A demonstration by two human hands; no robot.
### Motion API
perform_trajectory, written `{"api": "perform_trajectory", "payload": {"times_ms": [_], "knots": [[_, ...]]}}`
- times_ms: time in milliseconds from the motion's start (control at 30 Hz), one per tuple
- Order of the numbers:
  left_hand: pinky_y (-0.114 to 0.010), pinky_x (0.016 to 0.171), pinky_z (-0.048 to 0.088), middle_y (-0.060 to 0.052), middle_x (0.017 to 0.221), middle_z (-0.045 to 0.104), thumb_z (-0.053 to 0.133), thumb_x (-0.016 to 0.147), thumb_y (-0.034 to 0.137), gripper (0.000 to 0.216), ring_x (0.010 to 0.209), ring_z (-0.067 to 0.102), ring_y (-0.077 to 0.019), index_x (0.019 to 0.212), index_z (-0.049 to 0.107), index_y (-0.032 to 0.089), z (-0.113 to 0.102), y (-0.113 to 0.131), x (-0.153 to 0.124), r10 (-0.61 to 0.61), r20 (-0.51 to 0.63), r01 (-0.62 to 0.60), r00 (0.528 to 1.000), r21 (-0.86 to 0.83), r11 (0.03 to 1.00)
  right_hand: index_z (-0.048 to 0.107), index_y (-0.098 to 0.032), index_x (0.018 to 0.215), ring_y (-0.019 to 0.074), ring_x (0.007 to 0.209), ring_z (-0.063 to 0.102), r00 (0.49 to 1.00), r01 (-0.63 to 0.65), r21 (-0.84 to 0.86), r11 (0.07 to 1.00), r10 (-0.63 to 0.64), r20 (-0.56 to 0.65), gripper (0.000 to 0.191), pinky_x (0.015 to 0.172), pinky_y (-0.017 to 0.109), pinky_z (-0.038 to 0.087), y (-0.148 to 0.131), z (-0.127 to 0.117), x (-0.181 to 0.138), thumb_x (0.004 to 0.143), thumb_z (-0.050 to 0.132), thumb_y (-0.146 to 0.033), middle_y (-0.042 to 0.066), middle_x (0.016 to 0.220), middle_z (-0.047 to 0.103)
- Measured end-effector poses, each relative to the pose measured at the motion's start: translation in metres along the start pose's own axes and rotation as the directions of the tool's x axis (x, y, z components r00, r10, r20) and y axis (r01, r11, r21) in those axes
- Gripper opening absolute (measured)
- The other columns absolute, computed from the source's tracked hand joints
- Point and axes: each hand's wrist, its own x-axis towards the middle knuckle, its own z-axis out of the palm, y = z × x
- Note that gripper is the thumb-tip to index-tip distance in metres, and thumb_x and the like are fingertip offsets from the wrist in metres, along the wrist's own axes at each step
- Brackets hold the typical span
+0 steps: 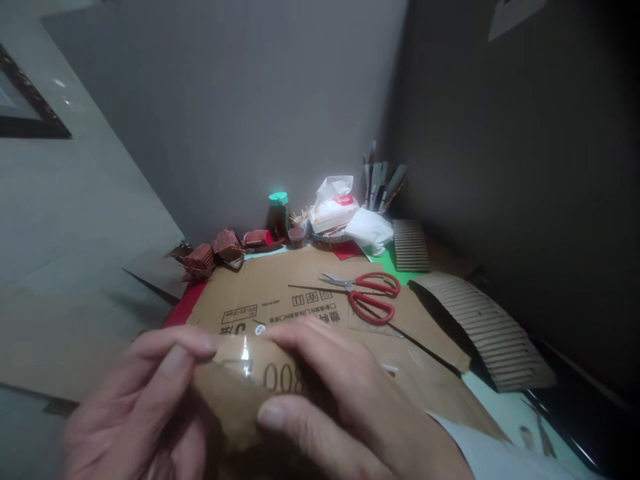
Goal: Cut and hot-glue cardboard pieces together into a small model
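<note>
Close to the camera, both my hands grip a folded piece of brown cardboard (235, 400), partly covered by shiny clear tape and printed with large dark digits. My left hand (145, 407) pinches its left edge between thumb and fingers. On the other side, my right hand (340, 393) wraps over the piece, thumb in front and fingers behind. The lower part of the piece is hidden by my hands and the frame edge. Beyond them, red-handled scissors (373, 297) lie with blades apart on a printed cardboard sheet (265, 283). A thin dark stick (425, 347) lies by the scissors.
Corrugated cardboard pieces (480, 327) lie on the right. At the back stand a tissue pack (334, 212), a jar with a turquoise lid (279, 213), a small lidded tub (297, 237) and a holder of brushes (383, 187). Reddish-brown crumpled shapes (200, 260) sit at the back left. Grey walls rise behind.
</note>
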Motion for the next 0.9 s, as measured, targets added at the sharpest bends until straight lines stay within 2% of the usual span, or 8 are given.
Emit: {"api": "perform_trajectory", "payload": {"times_ms": [200,333,500,600,667,733,800,900], "knots": [[-0.015,0.057,0.053,-0.002,0.075,0.067,0.068,0.078,0.028,0.010,0.074,0.065,-0.0166,0.084,0.068,0.020,0.015,0.005,0.000,-0.195,-0.050,0.183,0.979,-0.183,0.966,0.041,-0.009,0.138,0.0239,0.122,0.052,0.902,0.337,-0.394,0.855,-0.413,-0.124,0.064,0.103,0.037,0.047,0.012,0.009,0.004,0.092,0.057,-0.050,0.013,0.133,0.055],[-0.012,0.060,0.051,-0.002,0.074,0.067,0.073,0.073,0.030,0.016,0.072,0.063,-0.0132,0.081,0.069,0.017,0.018,0.008,0.003,-0.233,-0.100,0.210,0.967,-0.197,0.958,0.048,-0.010,0.131,0.0327,0.119,0.054,0.798,0.476,-0.571,0.669,-0.602,-0.039,0.051,0.093,0.051,0.052,0.016,0.011,0.007,0.090,0.064,-0.036,0.020,0.133,0.056],[-0.012,0.044,0.048,-0.003,0.071,0.069,0.079,0.067,0.034,0.024,0.059,0.064,-0.0139,0.081,0.071,0.018,0.014,0.010,-0.001,-0.246,-0.088,0.219,0.965,-0.240,0.946,0.052,-0.010,0.126,0.0317,0.121,0.056,0.783,0.468,-0.646,0.603,-0.622,-0.014,0.039,0.093,0.048,0.054,0.017,0.007,0.004,0.087,0.056,-0.010,0.022,0.132,0.057],[-0.015,0.053,0.056,0.000,0.072,0.073,0.078,0.069,0.035,0.020,0.059,0.066,-0.0135,0.081,0.072,0.021,0.015,0.014,-0.007,-0.212,-0.104,0.188,0.972,-0.203,0.961,0.056,-0.011,0.120,0.0292,0.119,0.058,0.776,0.432,-0.675,0.598,-0.628,-0.060,0.032,0.093,0.044,0.055,0.014,0.016,0.007,0.089,0.052,-0.012,0.019,0.128,0.061],[-0.014,0.068,0.058,0.004,0.072,0.074,0.072,0.077,0.036,0.011,0.064,0.068,-0.0115,0.080,0.072,0.025,0.019,0.017,-0.012,-0.183,-0.122,0.161,0.976,-0.171,0.972,0.061,-0.013,0.110,0.0253,0.111,0.063,0.728,0.379,-0.667,0.641,-0.651,-0.212,0.023,0.090,0.039,0.056,0.014,0.028,0.012,0.091,0.047,-0.013,0.016,0.120,0.066],[-0.013,0.077,0.056,0.006,0.074,0.076,0.065,0.081,0.036,0.010,0.069,0.068,-0.0107,0.079,0.071,0.028,0.021,0.019,-0.014,-0.192,-0.138,0.170,0.972,-0.160,0.972,0.062,-0.017,0.097,0.0204,0.098,0.068,0.525,0.288,-0.626,0.724,-0.667,-0.529,0.022,0.084,0.034,0.057,0.015,0.041,0.018,0.092,0.042,-0.009,0.010,0.105,0.072],[-0.012,0.066,0.056,0.006,0.070,0.075,0.069,0.076,0.036,0.008,0.063,0.067,-0.0114,0.078,0.071,0.028,0.018,0.017,-0.013,-0.191,-0.174,0.171,0.966,-0.126,0.977,0.062,-0.019,0.099,0.0192,0.097,0.068,0.510,0.278,-0.632,0.723,-0.669,-0.541,0.023,0.085,0.032,0.056,0.017,0.048,0.021,0.089,0.045,-0.007,0.009,0.104,0.072],[-0.014,0.045,0.053,0.008,0.063,0.071,0.080,0.061,0.042,0.035,0.051,0.065,-0.0128,0.094,0.071,0.031,0.000,0.009,-0.002,-0.158,-0.197,0.145,0.968,-0.082,0.986,0.061,-0.019,0.108,0.0203,0.103,0.066,0.571,0.310,-0.625,0.716,-0.666,-0.480,0.026,0.088,0.033,0.056,0.019,0.044,0.019,0.090,0.045,-0.010,0.011,0.112,0.069]]}}
